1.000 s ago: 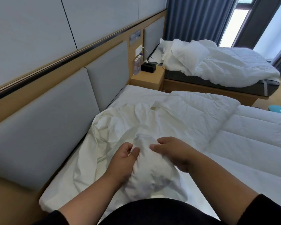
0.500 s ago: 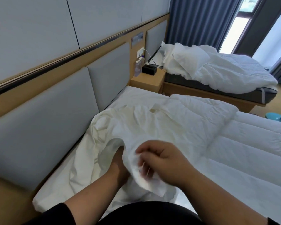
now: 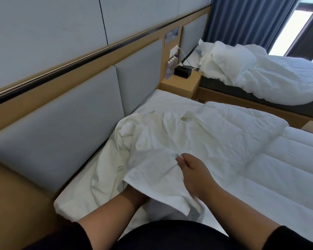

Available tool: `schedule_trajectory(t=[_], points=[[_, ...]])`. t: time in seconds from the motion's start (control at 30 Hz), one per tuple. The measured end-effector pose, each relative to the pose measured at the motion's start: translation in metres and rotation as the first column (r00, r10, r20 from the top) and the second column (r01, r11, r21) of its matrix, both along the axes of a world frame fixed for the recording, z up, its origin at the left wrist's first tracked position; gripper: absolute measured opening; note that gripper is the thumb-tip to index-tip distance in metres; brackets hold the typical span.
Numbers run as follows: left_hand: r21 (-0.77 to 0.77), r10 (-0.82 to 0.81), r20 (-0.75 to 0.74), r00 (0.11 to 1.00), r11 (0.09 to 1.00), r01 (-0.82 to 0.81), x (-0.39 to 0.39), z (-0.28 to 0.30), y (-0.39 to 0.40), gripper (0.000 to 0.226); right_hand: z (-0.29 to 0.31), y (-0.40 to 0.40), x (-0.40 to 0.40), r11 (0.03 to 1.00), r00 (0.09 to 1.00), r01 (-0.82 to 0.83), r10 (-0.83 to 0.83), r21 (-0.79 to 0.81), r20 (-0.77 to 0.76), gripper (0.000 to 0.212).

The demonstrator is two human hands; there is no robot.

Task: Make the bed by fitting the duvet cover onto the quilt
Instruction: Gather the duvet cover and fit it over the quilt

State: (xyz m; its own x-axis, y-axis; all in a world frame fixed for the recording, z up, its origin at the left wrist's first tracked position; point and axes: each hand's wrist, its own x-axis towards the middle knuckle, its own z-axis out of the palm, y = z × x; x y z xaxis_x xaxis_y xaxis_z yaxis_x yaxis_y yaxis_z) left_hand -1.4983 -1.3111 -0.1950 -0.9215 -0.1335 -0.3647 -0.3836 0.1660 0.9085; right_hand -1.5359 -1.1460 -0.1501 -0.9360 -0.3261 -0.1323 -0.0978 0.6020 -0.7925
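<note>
Left hand (image 3: pixel 134 195): only the wrist and heel show, the rest is buried under the duvet cover (image 3: pixel 157 154). Finger state can't be told. Right hand (image 3: pixel 193 174) is on top of the cover, thumb and fingers pinching a fold of it near the cover's near edge; fingertips partly hidden by the cloth and slightly blurred.

Duvet cover is a crumpled off-white heap at the head end of the near bed (image 3: pixel 76 201), against the headboard panels (image 3: pixel 61 127). Its near flap drapes over the left wrist. The quilt (image 3: pixel 260 159) lies to the right of it, flat, with stitched channels, running out of frame on the right. Where cover ends and quilt begins under the wrinkles is hard to make out. Whether any quilt corner is already inside the cover: can't tell.

Bottom of frame is blocked by dark clothing and both forearms; sleeves cut off at the corners.

Counts:
- 2 beds, the far bed (image 3: pixel 260 91) piled with loose white bedding, foot end cut off.
- 2 grey padded headboard panels behind the near bed, a third one past the nightstand (image 3: pixel 181 83).
- 1 nightstand between the beds.
- 1 black box (image 3: pixel 182 73) on it.
- Bottles (image 3: pixel 170 67) in a row next to the box, about 4 caps, too small to be sure.
- 1 wall socket plate with a white cable (image 3: pixel 181 52) plugged in.
- Blue curtain (image 3: pixel 246 20) at the top right, window edge cut off.
</note>
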Motion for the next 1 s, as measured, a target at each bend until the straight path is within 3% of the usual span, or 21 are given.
schedule_trajectory(t=[0.03,0.07,0.1,0.13,0.17,0.2,0.27,0.3,0.37,0.47,0.5,0.57,0.63,0.7,0.77,0.83,0.87,0.93,1.0], points=[[-0.135,0.01,-0.119,0.993,0.991,-0.026,0.009,0.008,-0.002,0.057,0.003,-0.003,-0.006,0.999,0.998,0.05,-0.05,-0.022,-0.028,0.041],[-0.056,0.074,-0.169,0.983,0.995,-0.085,0.018,0.012,-0.006,0.052,0.004,-0.004,-0.013,0.992,0.992,0.113,-0.116,-0.047,-0.056,0.043],[-0.092,0.146,-0.176,0.973,0.982,-0.164,0.02,0.016,-0.007,0.038,0.008,-0.002,-0.022,0.978,0.977,0.191,-0.198,-0.08,-0.079,0.044],[-0.016,0.209,-0.277,0.938,0.975,-0.222,0.025,0.032,-0.01,0.021,0.013,0.004,-0.033,0.956,0.954,0.275,-0.285,-0.106,-0.097,0.046],[-0.025,0.194,-0.319,0.928,0.977,-0.213,0.023,0.041,-0.012,0.028,0.019,0.012,-0.045,0.923,0.921,0.361,-0.375,-0.135,-0.104,0.045],[0.064,0.233,-0.323,0.917,0.972,-0.224,0.029,0.042,-0.021,0.036,0.025,0.02,-0.057,0.888,0.888,0.43,-0.448,-0.165,-0.101,0.044],[0.083,0.077,-0.19,0.979,0.995,-0.062,0.04,0.045,-0.03,0.038,0.035,0.034,-0.074,0.854,0.855,0.482,-0.507,-0.194,-0.109,0.041],[0.071,-0.072,-0.05,0.996,0.995,0.076,0.041,0.04,-0.031,0.038,0.038,0.034,-0.078,0.867,0.861,0.459,-0.488,-0.192,-0.145,0.041],[0.024,-0.314,0.215,0.925,0.948,0.316,0.044,0.023,-0.026,0.031,0.039,0.023,-0.074,0.914,0.897,0.368,-0.398,-0.173,-0.192,0.038],[-0.063,-0.462,0.451,0.763,0.837,0.544,0.047,-0.007,-0.029,0.012,0.025,0.009,-0.055,0.963,0.964,0.2,-0.227,-0.182,-0.141,0.033],[-0.008,-0.442,0.476,0.76,0.862,0.507,0.047,-0.011,-0.034,0.016,0.019,0.008,-0.047,0.973,0.983,0.136,-0.156,-0.188,-0.097,0.033],[0.185,-0.177,0.442,0.879,0.977,0.103,0.041,-0.006,-0.052,0.026,0.01,0.015,-0.03,0.985,1.0,-0.019,0.015,-0.17,-0.026,0.034],[0.383,0.168,0.436,0.884,0.855,-0.351,0.032,-0.005,-0.068,0.02,0.006,0.021,-0.012,0.975,0.983,-0.158,0.171,-0.156,0.071,0.035],[0.385,0.316,0.523,0.792,0.741,-0.55,0.021,-0.01,-0.079,0.047,0.005,0.021,0.004,0.951,0.943,-0.253,0.283,-0.175,0.174,0.036],[0.376,0.264,0.621,0.738,0.726,-0.576,0.013,-0.015,-0.081,0.049,0.006,0.022,0.014,0.922,0.904,-0.303,0.358,-0.24,0.234,0.038],[0.378,0.148,0.663,0.734,0.78,-0.499,0.016,-0.013,-0.068,0.045,0.006,0.026,0.018,0.902,0.892,-0.301,0.381,-0.308,0.242,0.043],[0.304,0.168,0.664,0.728,0.829,-0.469,0.02,-0.014,-0.059,0.037,0.006,0.028,0.019,0.897,0.893,-0.283,0.376,-0.339,0.249,0.044],[0.279,0.192,0.614,0.766,0.855,-0.438,0.029,-0.012,-0.042,0.024,0.005,0.034,0.021,0.89,0.901,-0.239,0.352,-0.388,0.254,0.044],[0.325,0.227,0.527,0.819,0.837,-0.441,0.029,-0.025,-0.045,0.033,0.004,0.038,0.023,0.891,0.911,-0.197,0.32,-0.408,0.259,0.039]])
